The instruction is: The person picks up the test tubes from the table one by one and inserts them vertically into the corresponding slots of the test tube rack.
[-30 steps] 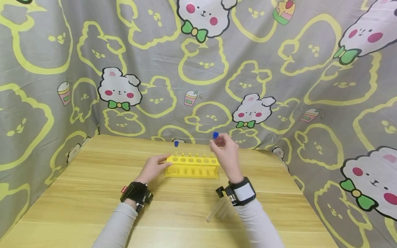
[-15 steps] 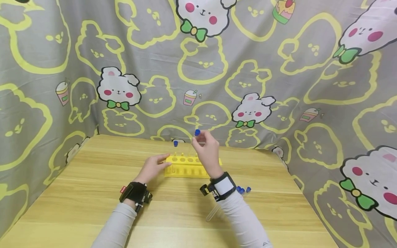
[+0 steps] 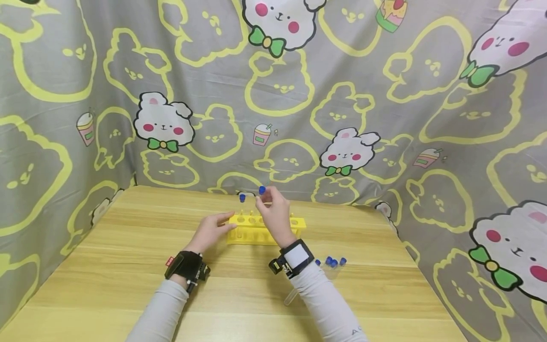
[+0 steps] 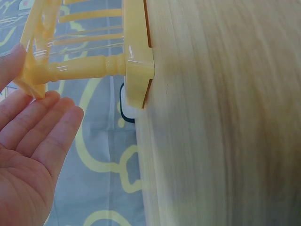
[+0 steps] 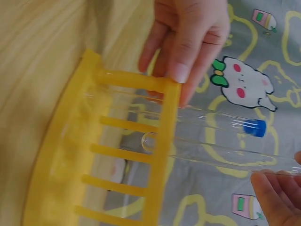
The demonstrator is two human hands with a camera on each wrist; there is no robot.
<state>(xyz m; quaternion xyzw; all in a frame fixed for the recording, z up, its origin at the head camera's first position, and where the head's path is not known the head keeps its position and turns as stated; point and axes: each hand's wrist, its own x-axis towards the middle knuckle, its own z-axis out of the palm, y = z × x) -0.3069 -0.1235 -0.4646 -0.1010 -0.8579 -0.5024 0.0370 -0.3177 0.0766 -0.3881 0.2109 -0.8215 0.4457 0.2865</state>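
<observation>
A yellow test tube rack (image 3: pixel 252 242) stands on the table. My left hand (image 3: pixel 210 232) holds its left end, the thumb on one side of the top plate (image 5: pixel 163 155) and fingers on the other. In the end hole nearest that hand stands a clear test tube with a blue cap (image 5: pixel 255 128). My right hand (image 3: pixel 277 213) pinches another clear test tube (image 5: pixel 225 156) by its upper part, below its blue cap (image 3: pixel 262 190). In the right wrist view, this tube's rounded bottom is at the top plate, in line with the neighbouring hole. Its cap is out of that view.
Several blue-capped test tubes (image 3: pixel 334 263) lie on the table to the right, partly hidden by my right forearm. One tube's rounded end (image 3: pixel 292 297) shows left of the sleeve. A patterned grey cloth (image 3: pixel 231 133) hangs around the table's back and sides.
My right hand has moved left with the test tube, from the rack's right end to over its left half, and then lowered slightly. My left hand has stayed on the rack.
</observation>
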